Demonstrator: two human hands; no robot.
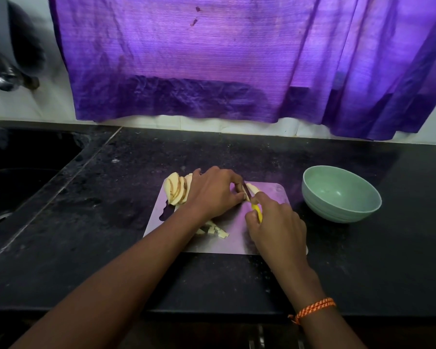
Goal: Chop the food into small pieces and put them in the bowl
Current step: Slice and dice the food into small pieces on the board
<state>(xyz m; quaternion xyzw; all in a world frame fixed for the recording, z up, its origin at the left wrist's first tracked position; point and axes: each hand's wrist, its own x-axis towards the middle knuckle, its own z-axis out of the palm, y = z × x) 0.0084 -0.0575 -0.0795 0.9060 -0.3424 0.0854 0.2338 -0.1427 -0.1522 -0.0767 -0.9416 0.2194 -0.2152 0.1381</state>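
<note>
A shiny metal cutting board (pixel 267 238) lies on the black counter. Pale slices of food (pixel 176 191) are stacked at its far left corner. My left hand (pixel 213 191) holds a slice (pixel 253 188) down with curled fingertips near the board's far middle. My right hand (pixel 277 227) grips a yellow-handled knife (pixel 256 210), its dark blade resting against that slice beside my left fingertips. Several small cut cubes (pixel 217 230) lie on the board under my left forearm. A pale green bowl (pixel 340 193) stands to the right of the board; I see nothing in it.
A dark sink (pixel 23 172) is sunk into the counter at the left. A purple curtain (pixel 212 59) hangs along the back wall above the counter. Dark metal utensils (pixel 8 79) hang at the far left. The counter's front edge runs below my forearms.
</note>
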